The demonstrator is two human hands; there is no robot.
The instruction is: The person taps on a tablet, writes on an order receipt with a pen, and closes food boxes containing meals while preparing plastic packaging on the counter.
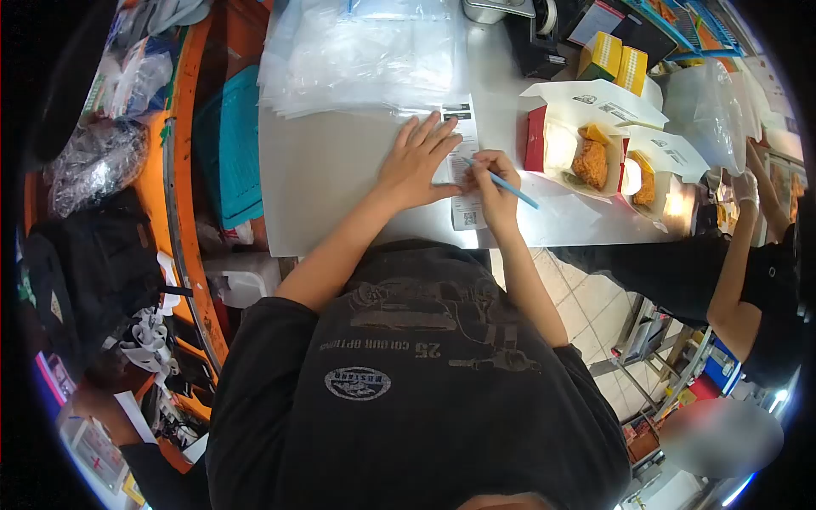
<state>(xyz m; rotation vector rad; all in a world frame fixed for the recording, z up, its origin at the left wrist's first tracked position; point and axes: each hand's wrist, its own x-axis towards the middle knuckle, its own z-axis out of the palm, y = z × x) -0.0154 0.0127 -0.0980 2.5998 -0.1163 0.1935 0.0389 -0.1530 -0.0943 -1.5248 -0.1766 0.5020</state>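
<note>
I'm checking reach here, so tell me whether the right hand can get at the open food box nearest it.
Probably yes: only bare counter seems to separate the right hand from that food box, though the fingers hold a blue pen.

On the bench (323, 161) there are two hands, a left hand (415, 172) and a right hand (500, 209), one blue pen (520, 194) and one paper slip (464, 218), all toward the near edge. Toward the right edge: two open food boxes (534, 140), at least one breaded piece (589, 166) in each, and one clear bag (702, 109). Toward the far right corner: two yellow boxes (602, 56). Toward the far left corner: one pile of plastic sleeves (361, 64), too overlapped to count singly.
</note>
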